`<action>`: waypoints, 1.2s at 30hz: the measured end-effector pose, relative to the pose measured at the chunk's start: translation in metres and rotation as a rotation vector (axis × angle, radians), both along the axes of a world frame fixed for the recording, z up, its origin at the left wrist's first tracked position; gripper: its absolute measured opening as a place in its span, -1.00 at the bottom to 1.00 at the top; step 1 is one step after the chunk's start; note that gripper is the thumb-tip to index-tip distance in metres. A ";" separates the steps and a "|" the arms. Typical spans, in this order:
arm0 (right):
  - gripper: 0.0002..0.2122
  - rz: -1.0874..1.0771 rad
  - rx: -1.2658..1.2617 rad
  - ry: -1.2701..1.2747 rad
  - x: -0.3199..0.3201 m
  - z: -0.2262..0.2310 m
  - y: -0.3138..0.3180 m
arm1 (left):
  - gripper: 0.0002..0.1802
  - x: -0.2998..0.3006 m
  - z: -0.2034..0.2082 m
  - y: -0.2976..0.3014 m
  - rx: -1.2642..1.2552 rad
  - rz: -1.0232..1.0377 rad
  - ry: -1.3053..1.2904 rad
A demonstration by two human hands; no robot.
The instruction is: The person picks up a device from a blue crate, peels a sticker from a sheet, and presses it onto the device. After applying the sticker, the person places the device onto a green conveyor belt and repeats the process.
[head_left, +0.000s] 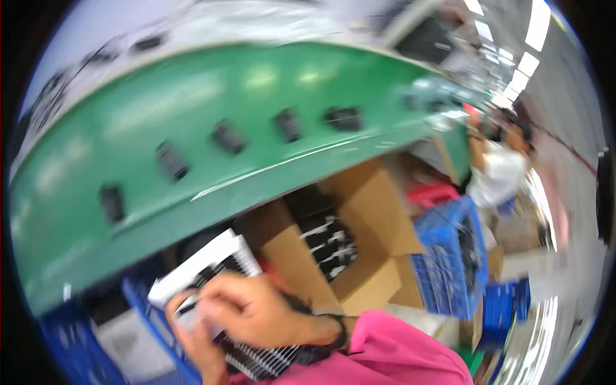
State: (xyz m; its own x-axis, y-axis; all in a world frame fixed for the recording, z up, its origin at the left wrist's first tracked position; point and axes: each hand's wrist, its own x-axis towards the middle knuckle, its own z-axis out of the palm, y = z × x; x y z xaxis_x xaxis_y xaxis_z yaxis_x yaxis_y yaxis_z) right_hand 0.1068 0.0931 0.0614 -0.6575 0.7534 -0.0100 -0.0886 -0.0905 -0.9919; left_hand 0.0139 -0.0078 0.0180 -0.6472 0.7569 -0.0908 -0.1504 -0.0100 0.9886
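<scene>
My right hand, in a pink sleeve with a dark band at the wrist, is closed, its thumb and fingers pinched together. Against it my left hand curls round a small pale and dark piece, too blurred to name. Both hands are over a white tray with rows of thin black parts. Beyond them, an opened cardboard box holds a pile of black pieces with white marks.
Several dark blocky parts are spaced in a row along the green conveyor belt. A blue crate stands right of the box, and another blue bin at lower left. A person in white works further along.
</scene>
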 end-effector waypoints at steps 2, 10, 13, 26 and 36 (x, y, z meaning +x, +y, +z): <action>-0.92 -0.032 0.151 -0.190 0.011 0.019 0.008 | -0.50 -0.001 0.005 0.004 -0.060 -0.170 0.032; -0.95 -0.138 -0.099 -0.008 0.010 0.014 -0.010 | -0.57 -0.010 0.023 0.002 0.006 -0.339 -0.082; -0.94 -0.113 -0.073 -0.064 0.009 0.013 -0.012 | -0.56 -0.013 0.021 0.000 0.026 -0.325 -0.068; -0.93 -0.157 0.079 -0.133 0.006 0.004 -0.015 | -0.56 -0.016 0.019 0.005 0.017 -0.304 0.048; -0.93 -0.155 0.073 -0.131 0.006 0.004 -0.016 | -0.53 -0.013 0.015 0.005 0.034 -0.286 0.091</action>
State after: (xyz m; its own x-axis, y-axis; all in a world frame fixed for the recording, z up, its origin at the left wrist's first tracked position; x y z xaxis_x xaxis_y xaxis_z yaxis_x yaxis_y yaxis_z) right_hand 0.1124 0.0774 0.0653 -0.5301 0.8474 -0.0293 0.0345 -0.0129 -0.9993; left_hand 0.0013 -0.0033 0.0326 -0.4120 0.9111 -0.0131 -0.0625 -0.0139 0.9980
